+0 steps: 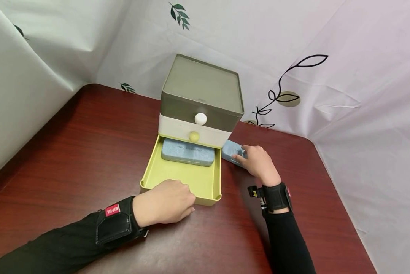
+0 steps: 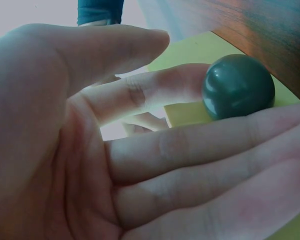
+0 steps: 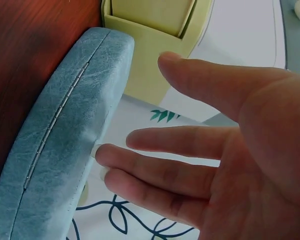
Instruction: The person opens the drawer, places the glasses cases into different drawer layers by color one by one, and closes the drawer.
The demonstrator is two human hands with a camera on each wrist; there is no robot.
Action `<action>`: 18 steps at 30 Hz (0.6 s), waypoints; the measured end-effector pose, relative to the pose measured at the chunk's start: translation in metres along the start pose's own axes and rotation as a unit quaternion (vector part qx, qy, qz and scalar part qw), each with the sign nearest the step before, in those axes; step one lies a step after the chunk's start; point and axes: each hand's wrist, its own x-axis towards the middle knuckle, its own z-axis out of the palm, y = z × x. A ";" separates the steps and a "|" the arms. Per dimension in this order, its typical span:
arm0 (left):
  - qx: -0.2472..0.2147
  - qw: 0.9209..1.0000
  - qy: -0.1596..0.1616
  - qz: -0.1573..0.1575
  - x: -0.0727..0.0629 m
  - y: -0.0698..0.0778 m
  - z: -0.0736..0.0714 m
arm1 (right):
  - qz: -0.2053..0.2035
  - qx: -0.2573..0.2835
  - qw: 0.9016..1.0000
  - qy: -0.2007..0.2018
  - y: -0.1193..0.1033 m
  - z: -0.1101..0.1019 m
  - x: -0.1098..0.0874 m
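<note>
A yellow-green drawer [image 1: 182, 179] is pulled out from the bottom of a small cabinet [image 1: 194, 110]. Inside it, toward the back, lies a blue glasses case [image 1: 188, 152]. My left hand [image 1: 165, 201] is at the drawer's front; the left wrist view shows its dark green round knob [image 2: 238, 87] beside my extended index and middle fingers, thumb apart. On the table right of the cabinet is a second blue glasses case [image 3: 65, 130], its metal hinge visible. My right hand [image 1: 258, 161] hovers over that case with fingers spread; whether the fingertips touch it is unclear.
Above the open drawer sit a white drawer [image 1: 177, 127] with a yellow knob [image 1: 194, 136] and a grey-green drawer [image 1: 177, 104] with a white knob [image 1: 201, 118]. A leaf-patterned white cloth [image 1: 277, 57] hangs behind the dark red wooden table [image 1: 99, 144].
</note>
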 end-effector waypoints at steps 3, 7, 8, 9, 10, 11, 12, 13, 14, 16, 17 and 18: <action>-0.003 1.000 -0.001 -0.002 0.000 0.000 0.001 | -0.001 -0.004 1.000 -0.002 0.000 0.000 -0.004; -0.005 1.000 -0.003 -0.004 0.001 0.000 0.000 | -0.006 -0.003 1.000 0.001 -0.001 0.000 -0.010; -0.005 1.000 -0.003 -0.004 0.001 0.000 0.000 | -0.006 -0.003 1.000 0.002 -0.001 0.000 -0.011; -0.004 1.000 -0.003 -0.004 0.001 0.000 0.000 | -0.006 -0.002 1.000 0.002 -0.001 0.000 -0.013; -0.002 1.000 -0.004 -0.005 0.001 0.000 0.000 | -0.006 0.000 1.000 0.001 0.000 0.000 -0.014; -0.001 1.000 -0.004 -0.005 0.001 0.000 0.000 | -0.005 0.002 1.000 0.001 0.000 0.000 -0.015; 0.000 1.000 -0.004 -0.006 0.001 0.000 0.000 | -0.005 0.005 1.000 0.000 0.000 0.000 -0.017; 0.003 1.000 -0.004 -0.006 0.001 0.000 0.000 | -0.007 0.006 1.000 0.000 0.000 -0.001 -0.017; 0.005 1.000 -0.004 -0.006 0.001 0.000 -0.001 | -0.008 0.009 1.000 -0.002 0.000 -0.001 -0.018; 0.007 1.000 -0.003 -0.005 0.001 0.000 -0.001 | -0.012 0.018 1.000 -0.006 0.001 -0.002 -0.020; 0.007 1.000 -0.002 -0.005 0.001 0.001 -0.001 | -0.013 0.023 1.000 -0.009 0.002 -0.003 -0.020; 0.006 1.000 -0.002 -0.004 0.001 0.001 -0.001 | -0.014 0.030 0.999 -0.013 0.003 -0.003 -0.020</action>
